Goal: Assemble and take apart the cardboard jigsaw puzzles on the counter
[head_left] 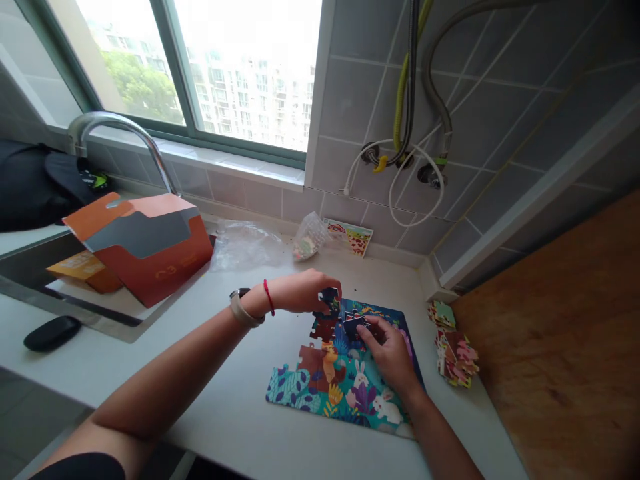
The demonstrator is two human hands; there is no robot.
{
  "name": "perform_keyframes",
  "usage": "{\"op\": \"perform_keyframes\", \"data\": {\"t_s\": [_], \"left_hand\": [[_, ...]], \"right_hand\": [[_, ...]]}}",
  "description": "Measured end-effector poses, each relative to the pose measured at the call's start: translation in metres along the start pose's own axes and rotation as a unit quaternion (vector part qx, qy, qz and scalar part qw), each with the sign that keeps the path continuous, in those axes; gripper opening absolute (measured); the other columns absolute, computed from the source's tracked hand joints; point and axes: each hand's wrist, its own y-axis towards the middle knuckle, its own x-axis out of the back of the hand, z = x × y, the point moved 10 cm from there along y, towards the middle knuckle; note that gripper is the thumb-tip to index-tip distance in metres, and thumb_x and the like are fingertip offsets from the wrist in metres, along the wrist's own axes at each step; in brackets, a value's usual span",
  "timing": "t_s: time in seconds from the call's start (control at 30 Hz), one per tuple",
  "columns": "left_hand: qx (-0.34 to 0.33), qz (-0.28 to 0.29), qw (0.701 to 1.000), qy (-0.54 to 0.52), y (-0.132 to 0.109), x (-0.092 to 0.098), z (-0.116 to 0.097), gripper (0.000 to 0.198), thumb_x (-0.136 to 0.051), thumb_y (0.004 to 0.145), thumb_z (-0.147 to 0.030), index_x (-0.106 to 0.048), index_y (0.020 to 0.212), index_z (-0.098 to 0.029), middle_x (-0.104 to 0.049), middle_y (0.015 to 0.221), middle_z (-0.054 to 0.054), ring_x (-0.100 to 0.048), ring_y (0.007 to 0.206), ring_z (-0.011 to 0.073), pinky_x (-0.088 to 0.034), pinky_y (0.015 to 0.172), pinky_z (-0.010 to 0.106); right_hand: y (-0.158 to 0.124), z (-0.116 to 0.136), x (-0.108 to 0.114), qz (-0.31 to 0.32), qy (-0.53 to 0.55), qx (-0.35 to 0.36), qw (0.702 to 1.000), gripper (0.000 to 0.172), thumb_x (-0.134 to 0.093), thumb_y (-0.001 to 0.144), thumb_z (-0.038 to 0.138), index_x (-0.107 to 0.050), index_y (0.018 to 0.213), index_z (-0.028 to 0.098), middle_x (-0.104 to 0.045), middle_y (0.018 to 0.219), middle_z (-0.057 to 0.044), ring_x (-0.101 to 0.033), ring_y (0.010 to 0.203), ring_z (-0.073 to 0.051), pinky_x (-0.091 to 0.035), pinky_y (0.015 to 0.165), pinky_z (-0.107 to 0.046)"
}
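Observation:
A partly joined jigsaw puzzle [345,393] with rabbits, a fox and plants lies on the white counter. Its upper left side has a jagged gap. At that gap, my left hand [313,291] pinches a dark puzzle piece [329,297] at the puzzle's upper left edge. My right hand [390,350], over the middle of the puzzle, holds several dark puzzle pieces [355,325] between thumb and fingers. A watch and a red string are on my left wrist.
Loose puzzle pieces [453,357] are heaped at the right by a wooden panel [550,327]. Behind the puzzle lie a bag of pieces [307,241], clear plastic [245,243] and a picture card [353,237]. An orange box [160,263], faucet [125,123] and black mouse [53,333] are left.

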Motion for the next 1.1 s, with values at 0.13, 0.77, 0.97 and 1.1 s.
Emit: {"op": "perform_keyframes", "data": {"t_s": [0.13, 0.77, 0.97, 1.1], "left_hand": [[0.013, -0.014, 1.0, -0.024, 0.002, 0.008, 0.008, 0.028, -0.074, 0.079, -0.011, -0.071, 0.105, -0.019, -0.071, 0.076, -0.001, -0.064, 0.067, 0.0131, -0.047, 0.069, 0.024], [0.001, -0.102, 0.987, -0.123, 0.017, -0.002, 0.015, 0.025, -0.077, 0.081, -0.017, -0.071, 0.105, -0.018, -0.072, 0.08, -0.001, -0.065, 0.068, 0.0119, -0.047, 0.065, 0.02], [0.028, -0.077, 0.965, -0.251, 0.027, -0.035, 0.014, 0.022, -0.069, 0.086, -0.015, -0.066, 0.108, -0.017, -0.073, 0.083, 0.001, -0.071, 0.069, 0.0141, -0.053, 0.062, 0.021], [0.079, -0.069, 0.927, -0.359, 0.03, -0.049, 0.03, 0.022, -0.061, 0.091, -0.015, -0.055, 0.113, -0.018, -0.073, 0.09, 0.004, -0.073, 0.067, 0.0152, -0.057, 0.06, 0.024]], "right_hand": [[0.0, -0.007, 0.001, 0.011, 0.106, -0.034, 0.994, 0.052, -0.073, 0.077, 0.067, -0.067, 0.1, 0.021, -0.075, 0.096, -0.011, -0.071, 0.09, -0.03, -0.059, 0.081, -0.042], [-0.005, 0.0, -0.016, 0.083, 0.233, 0.001, 0.969, 0.025, -0.089, 0.07, 0.043, -0.078, 0.082, 0.024, -0.068, 0.134, -0.009, -0.057, 0.131, -0.033, -0.043, 0.111, -0.047], [-0.004, -0.016, -0.007, -0.013, 0.304, -0.094, 0.948, 0.038, -0.089, 0.068, 0.047, -0.076, 0.095, 0.023, -0.078, 0.1, -0.005, -0.072, 0.093, -0.024, -0.057, 0.087, -0.038], [-0.004, -0.017, 0.003, -0.08, 0.329, -0.118, 0.934, 0.045, -0.095, 0.061, 0.043, -0.071, 0.092, 0.022, -0.077, 0.087, 0.0, -0.072, 0.077, -0.018, -0.059, 0.074, -0.03]]}}
